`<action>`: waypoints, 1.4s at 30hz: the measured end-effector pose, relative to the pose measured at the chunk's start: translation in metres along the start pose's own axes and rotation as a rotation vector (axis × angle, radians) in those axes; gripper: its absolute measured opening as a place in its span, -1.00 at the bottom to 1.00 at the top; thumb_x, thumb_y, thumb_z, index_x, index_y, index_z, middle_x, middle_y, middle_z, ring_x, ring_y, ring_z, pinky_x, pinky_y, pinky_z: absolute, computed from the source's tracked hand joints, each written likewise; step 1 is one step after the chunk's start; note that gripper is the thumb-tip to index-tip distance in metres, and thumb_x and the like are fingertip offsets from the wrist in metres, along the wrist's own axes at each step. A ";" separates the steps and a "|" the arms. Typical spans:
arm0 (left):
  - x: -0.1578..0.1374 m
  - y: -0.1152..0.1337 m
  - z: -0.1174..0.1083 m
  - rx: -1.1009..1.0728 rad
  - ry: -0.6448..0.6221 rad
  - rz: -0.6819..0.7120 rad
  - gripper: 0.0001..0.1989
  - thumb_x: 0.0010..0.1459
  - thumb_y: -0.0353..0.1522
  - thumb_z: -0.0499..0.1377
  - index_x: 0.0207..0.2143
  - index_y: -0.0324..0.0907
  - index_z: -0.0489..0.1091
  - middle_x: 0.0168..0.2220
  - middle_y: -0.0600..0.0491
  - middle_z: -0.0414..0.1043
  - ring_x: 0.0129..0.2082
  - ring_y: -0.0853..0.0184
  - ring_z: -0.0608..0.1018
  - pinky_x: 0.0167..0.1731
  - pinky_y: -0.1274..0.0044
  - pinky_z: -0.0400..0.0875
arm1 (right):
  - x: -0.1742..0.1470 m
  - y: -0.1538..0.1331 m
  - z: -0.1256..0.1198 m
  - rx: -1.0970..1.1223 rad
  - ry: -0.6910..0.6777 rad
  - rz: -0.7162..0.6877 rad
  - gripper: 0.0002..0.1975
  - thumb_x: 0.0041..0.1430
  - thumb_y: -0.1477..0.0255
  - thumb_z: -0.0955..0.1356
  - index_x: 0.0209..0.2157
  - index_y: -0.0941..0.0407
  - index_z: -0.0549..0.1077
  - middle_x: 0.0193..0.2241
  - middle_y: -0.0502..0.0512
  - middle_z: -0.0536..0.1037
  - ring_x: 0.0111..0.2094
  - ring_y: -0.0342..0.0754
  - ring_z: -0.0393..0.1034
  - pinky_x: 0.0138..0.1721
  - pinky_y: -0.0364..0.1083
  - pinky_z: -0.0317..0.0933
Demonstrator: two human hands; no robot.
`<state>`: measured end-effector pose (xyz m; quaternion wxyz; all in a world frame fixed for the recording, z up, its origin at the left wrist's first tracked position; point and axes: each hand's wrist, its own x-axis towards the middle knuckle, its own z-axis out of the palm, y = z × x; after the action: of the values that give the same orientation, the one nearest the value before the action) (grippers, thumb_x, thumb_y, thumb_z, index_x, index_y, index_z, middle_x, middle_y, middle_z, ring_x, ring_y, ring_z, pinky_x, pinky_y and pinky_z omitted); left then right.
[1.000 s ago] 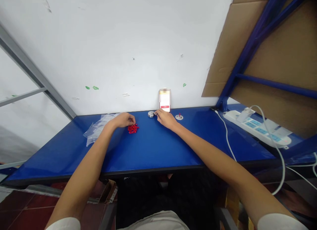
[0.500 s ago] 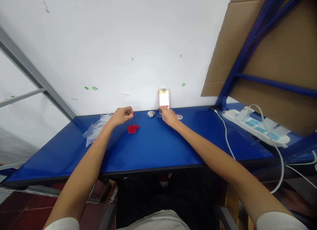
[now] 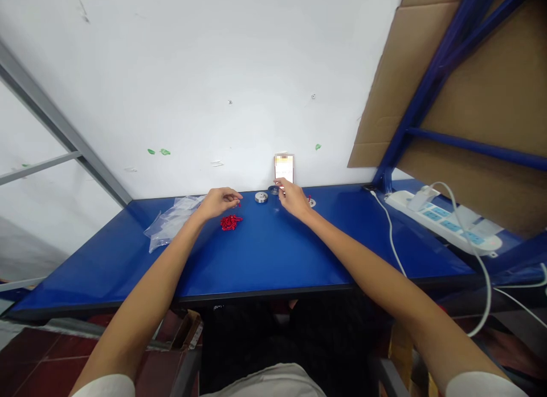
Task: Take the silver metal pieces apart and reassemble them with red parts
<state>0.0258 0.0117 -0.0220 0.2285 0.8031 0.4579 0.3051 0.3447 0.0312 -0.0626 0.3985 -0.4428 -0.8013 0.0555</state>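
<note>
Pinching a red piece (image 3: pixel 239 204), the left grip (image 3: pixel 218 201), red pile (image 3: pixel 231 222) on its near side, should hold lightly, while the dark disc (image 3: pixel 273 189) sits just left of the right grip (image 3: pixel 293 198), whose closure is unclear.

The phone (image 3: pixel 284 167) is covered at its lower part by the right hand (image 3: pixel 294 199), and its upper screen is blurred into blocks. The pale disc (image 3: pixel 313 203) is partly hidden by the same hand. The red piece (image 3: pixel 240 204) at the left hand's (image 3: pixel 216 202) fingertips is too small to be made out. The plastic bags (image 3: pixel 170 223) are partly covered by the left forearm (image 3: pixel 160 289). Both white sleeves (image 3: pixel 106 387) are cut off by the bottom edge.
</note>
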 end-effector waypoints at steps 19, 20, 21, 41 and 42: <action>0.001 0.029 0.033 -0.604 0.082 -0.023 -0.51 0.24 -0.01 0.40 -0.08 -0.25 0.54 -0.24 -0.09 0.64 -0.23 0.18 0.72 -0.13 0.35 0.64 | -0.002 -0.014 0.016 0.490 0.018 0.266 -0.71 0.27 0.55 0.39 0.01 0.12 0.59 -0.06 0.17 0.68 -0.36 -0.02 0.67 -0.36 -0.08 0.58; 0.002 0.032 0.037 -0.586 0.058 -0.016 -0.51 0.24 -0.01 0.40 -0.08 -0.26 0.57 -0.27 -0.06 0.61 -0.27 0.21 0.71 -0.17 0.38 0.64 | -0.002 -0.016 0.017 0.543 0.014 0.289 -0.74 0.28 0.54 0.39 -0.02 0.13 0.60 -0.08 0.17 0.69 -0.38 -0.03 0.66 -0.39 -0.09 0.57; 0.002 0.034 0.042 -0.572 0.035 -0.009 -0.50 0.25 0.00 0.38 -0.07 -0.27 0.59 -0.28 -0.04 0.59 -0.32 0.24 0.70 -0.21 0.40 0.64 | -0.002 -0.017 0.017 0.589 0.011 0.304 -0.77 0.28 0.53 0.40 -0.05 0.13 0.60 -0.11 0.16 0.70 -0.39 -0.03 0.67 -0.40 -0.11 0.58; -0.001 0.046 0.065 -0.409 0.038 0.021 -0.60 0.24 -0.05 0.38 -0.20 -0.23 0.55 -0.23 -0.09 0.66 -0.25 0.23 0.70 -0.22 0.42 0.64 | -0.009 -0.023 0.034 0.792 -0.032 0.392 -0.85 0.27 0.57 0.45 -0.13 0.18 0.61 -0.19 0.14 0.70 -0.38 -0.06 0.68 -0.39 -0.11 0.64; -0.002 0.047 0.065 -0.401 0.047 0.021 -0.59 0.28 -0.03 0.34 -0.18 -0.22 0.53 -0.22 -0.09 0.67 -0.27 0.23 0.71 -0.26 0.42 0.64 | -0.009 -0.022 0.034 0.796 -0.033 0.395 -0.86 0.26 0.56 0.46 -0.13 0.18 0.61 -0.19 0.14 0.70 -0.39 -0.06 0.67 -0.39 -0.11 0.64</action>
<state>0.0985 -0.0179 -0.0380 0.3699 0.7388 0.3850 0.4113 0.3087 0.0202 -0.0813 0.5070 -0.3984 -0.6237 0.4420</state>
